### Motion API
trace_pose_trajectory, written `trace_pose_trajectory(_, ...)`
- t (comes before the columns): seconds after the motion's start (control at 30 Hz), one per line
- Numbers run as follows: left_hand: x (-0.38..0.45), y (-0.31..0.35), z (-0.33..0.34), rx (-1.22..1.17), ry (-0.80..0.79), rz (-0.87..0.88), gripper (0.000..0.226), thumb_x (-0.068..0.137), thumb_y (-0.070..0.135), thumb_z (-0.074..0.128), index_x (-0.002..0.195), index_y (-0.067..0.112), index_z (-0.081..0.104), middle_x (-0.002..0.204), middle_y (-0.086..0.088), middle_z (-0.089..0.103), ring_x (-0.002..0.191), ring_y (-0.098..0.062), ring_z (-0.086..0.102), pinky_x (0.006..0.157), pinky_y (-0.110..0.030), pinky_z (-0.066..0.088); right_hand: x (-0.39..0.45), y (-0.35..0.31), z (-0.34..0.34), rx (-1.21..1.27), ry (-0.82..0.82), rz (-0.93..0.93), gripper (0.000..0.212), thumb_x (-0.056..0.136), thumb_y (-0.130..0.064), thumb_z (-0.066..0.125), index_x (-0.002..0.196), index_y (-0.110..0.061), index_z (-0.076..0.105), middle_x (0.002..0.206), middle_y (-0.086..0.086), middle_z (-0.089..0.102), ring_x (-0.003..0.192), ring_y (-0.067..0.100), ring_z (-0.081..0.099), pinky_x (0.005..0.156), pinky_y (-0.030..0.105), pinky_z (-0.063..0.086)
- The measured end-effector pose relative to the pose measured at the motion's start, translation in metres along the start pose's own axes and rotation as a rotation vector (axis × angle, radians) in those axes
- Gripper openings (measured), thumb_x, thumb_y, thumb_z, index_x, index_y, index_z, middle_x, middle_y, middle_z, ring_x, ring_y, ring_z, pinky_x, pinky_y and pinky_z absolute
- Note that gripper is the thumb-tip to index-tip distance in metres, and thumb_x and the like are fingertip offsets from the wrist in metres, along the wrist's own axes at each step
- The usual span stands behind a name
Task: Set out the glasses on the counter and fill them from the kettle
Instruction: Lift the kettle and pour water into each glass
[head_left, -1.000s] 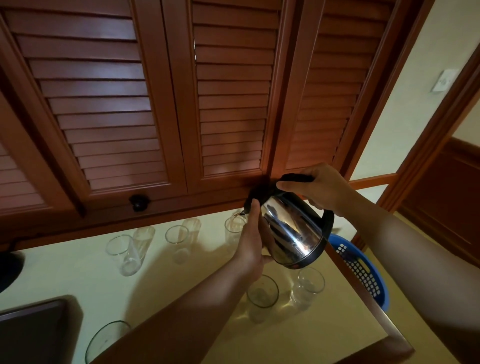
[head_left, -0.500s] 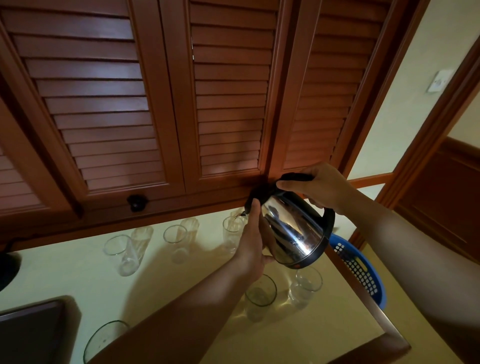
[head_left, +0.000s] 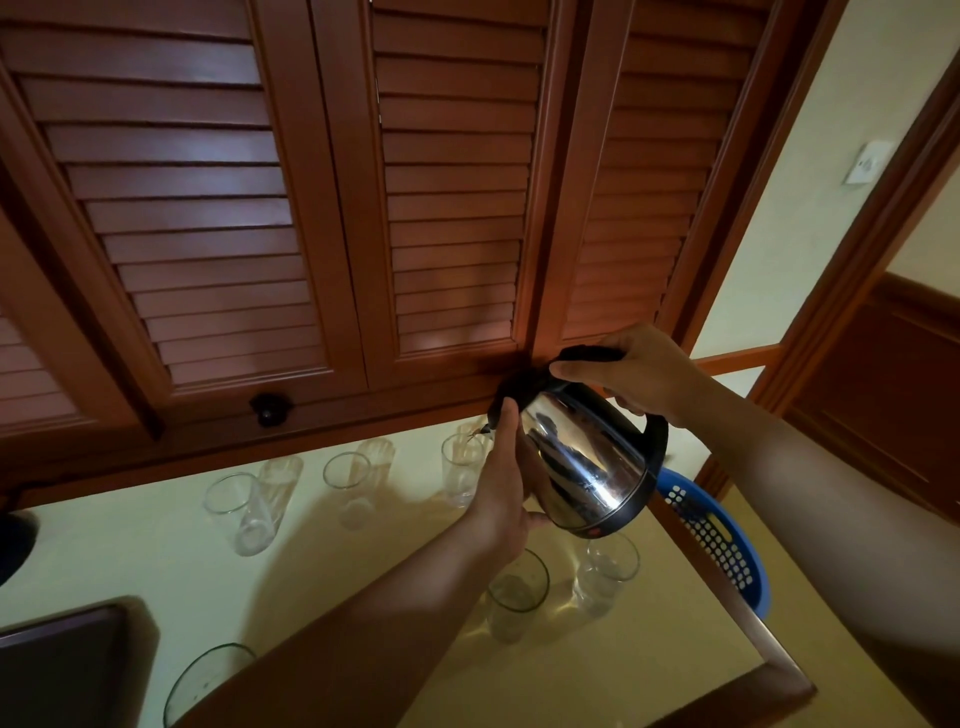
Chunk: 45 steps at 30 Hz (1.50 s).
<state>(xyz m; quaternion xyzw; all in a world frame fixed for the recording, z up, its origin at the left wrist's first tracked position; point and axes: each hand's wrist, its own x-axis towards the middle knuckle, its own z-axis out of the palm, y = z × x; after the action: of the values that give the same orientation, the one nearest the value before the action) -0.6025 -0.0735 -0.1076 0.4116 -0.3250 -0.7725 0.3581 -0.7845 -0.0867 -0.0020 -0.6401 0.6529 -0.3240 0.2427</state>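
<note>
Right hand (head_left: 641, 371): fingers curled around the black handle (head_left: 655, 439) at the top of a stainless-steel electric kettle (head_left: 584, 460), thumb lying along the handle's upper end. Left hand (head_left: 506, 491): fingers spread flat and pressed against the polished side of the kettle body, thumb pointing up beside the spout (head_left: 491, 423); the hand braces the vessel and is not wrapped round it. The kettle is held clear of the counter (head_left: 156, 545), tilted forward and to the left, its black base ring raised toward the viewer. The spout hangs directly above the rim of a tall clear glass (head_left: 460, 467) in the back row; whether liquid is leaving the spout cannot be told. In that same row, to the left, stand a second clear glass (head_left: 350, 486) and a third clear glass (head_left: 241, 512), spaced apart along the pale counter. Nearer the viewer, below the kettle, stand two shorter tumblers: one (head_left: 517, 590) partly hidden by the left forearm, the other (head_left: 605, 569) just beside it to the right. A curved glass rim (head_left: 202, 680) shows at the lower left edge. Brown louvred cabinet doors (head_left: 208, 208) rise behind the counter. A blue perforated basket (head_left: 719, 545) sits beyond the counter's right edge.
</note>
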Motion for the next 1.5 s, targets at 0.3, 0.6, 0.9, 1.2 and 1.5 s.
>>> trace_pose_trajectory(0.3,-0.001,0.000,0.003,-0.012,0.020,0.003,0.039,0.095,0.079,0.040,0.104,0.047,0.060,0.107,0.009,0.066,0.148,-0.035,0.048,0.113,-0.068,0.040,0.001,0.000,-0.002,-0.006,-0.008,0.005,0.057,0.076,-0.056,0.079,0.097,-0.003,0.083,0.075,0.024,0.072,0.039,0.001,0.051,0.042,0.009,0.036)
trace_pose_trajectory(0.6,-0.002,0.001,0.006,-0.007,0.052,0.014,0.040,0.097,0.077,0.041,0.096,0.043,0.062,0.094,0.011,0.067,0.145,-0.035,0.051,0.116,-0.068,0.039,0.003,0.001,-0.001,-0.035,-0.005,0.023,0.040,0.088,-0.041,0.081,0.100,-0.003,0.083,0.070,0.006,0.071,0.038,-0.001,0.054,0.042,0.007,0.037)
trace_pose_trajectory(0.9,-0.002,0.000,0.009,-0.034,0.057,0.005,0.041,0.094,0.079,0.044,0.098,0.041,0.062,0.098,0.008,0.068,0.144,-0.036,0.052,0.117,-0.072,0.038,0.005,-0.001,-0.004,-0.061,-0.023,0.023,0.063,0.070,-0.066,0.076,0.095,-0.009,0.084,0.082,0.022,0.078,0.047,0.007,0.057,0.054,0.020,0.045)
trace_pose_trajectory(1.2,-0.005,0.001,0.009,-0.014,0.058,0.003,0.074,0.090,0.082,0.048,0.148,0.036,0.053,0.154,-0.007,0.058,0.148,-0.036,0.048,0.115,-0.072,0.039,-0.002,0.000,-0.003,-0.021,-0.005,-0.004,0.043,0.081,-0.054,0.079,0.092,-0.013,0.084,0.069,0.008,0.076,0.041,0.002,0.055,0.045,0.012,0.039)
trace_pose_trajectory(1.5,-0.008,0.004,0.000,0.123,0.046,0.058,0.048,0.076,0.084,0.059,0.105,0.046,0.063,0.120,0.008,0.070,0.124,-0.024,0.057,0.111,-0.062,0.045,-0.029,0.011,0.012,0.126,0.190,-0.004,0.023,0.089,-0.035,0.083,0.073,-0.022,0.073,0.048,-0.016,0.065,0.039,-0.002,0.058,0.054,0.022,0.042)
